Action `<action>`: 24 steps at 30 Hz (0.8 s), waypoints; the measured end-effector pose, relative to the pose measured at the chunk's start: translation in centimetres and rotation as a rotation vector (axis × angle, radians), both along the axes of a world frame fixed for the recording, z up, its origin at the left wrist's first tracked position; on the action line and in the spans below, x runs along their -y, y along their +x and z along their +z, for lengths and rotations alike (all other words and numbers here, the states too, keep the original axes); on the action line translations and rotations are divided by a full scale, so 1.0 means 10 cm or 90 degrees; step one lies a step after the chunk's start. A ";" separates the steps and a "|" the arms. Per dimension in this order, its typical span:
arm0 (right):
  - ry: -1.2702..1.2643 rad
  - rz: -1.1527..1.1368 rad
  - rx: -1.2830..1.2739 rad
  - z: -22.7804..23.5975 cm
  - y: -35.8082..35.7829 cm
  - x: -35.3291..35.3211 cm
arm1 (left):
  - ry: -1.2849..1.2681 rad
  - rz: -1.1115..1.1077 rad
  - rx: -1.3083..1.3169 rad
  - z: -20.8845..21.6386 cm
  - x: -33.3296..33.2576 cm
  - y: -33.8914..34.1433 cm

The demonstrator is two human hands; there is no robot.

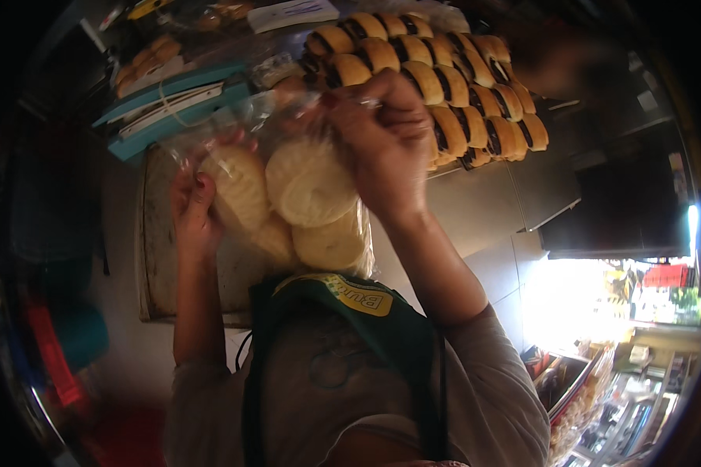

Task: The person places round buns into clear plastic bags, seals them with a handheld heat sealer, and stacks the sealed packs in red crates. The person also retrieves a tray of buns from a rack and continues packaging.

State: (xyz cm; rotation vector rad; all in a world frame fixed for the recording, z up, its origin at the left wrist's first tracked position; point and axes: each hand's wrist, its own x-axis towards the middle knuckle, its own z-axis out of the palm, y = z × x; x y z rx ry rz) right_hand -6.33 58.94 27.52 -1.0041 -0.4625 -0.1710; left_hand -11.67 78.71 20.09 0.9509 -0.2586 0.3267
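Note:
A clear plastic bag (234,136) with several round, pale bread buns (313,183) in it is held up in front of my chest. My left hand (193,214) grips the bag's left side, thumb on the near face and some fingertips showing through the film. Closed fingers of my right hand (385,128) hold the bag's upper right edge, above the buns. Film glare and blur hide how far the bag's mouth is open. Just beyond the bag lies a teal bag sealer (171,109) with white bars and a pale band around it.
Stacked rolls with dark filling (420,74) fill the far right counter. A worn metal tray (154,300) lies below the bag. Smaller buns (149,62) and a white flat box (292,14) sit at the back. A blurred brown shape (557,66) is at far right.

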 end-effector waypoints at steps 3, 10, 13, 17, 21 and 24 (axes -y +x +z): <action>-0.051 0.028 0.045 -0.01 0.06 0.01 | -0.092 -0.019 0.065 -0.16 -0.05 0.07; 0.014 0.047 0.093 0.07 0.11 0.11 | 0.082 0.203 0.155 0.15 -0.41 0.09; 0.075 0.002 -0.020 -0.14 0.14 0.19 | 0.159 0.397 0.189 0.34 -0.49 0.01; -0.028 0.183 -0.255 -0.73 -0.01 0.22 | 0.228 0.533 0.202 0.31 -0.39 -0.06; 0.140 0.590 -0.569 -1.18 -0.15 0.00 | 0.585 0.565 0.167 -0.08 0.05 -0.27; 0.216 0.565 -0.647 -1.31 -0.07 -0.04 | 0.823 0.460 0.206 -0.46 0.40 -0.50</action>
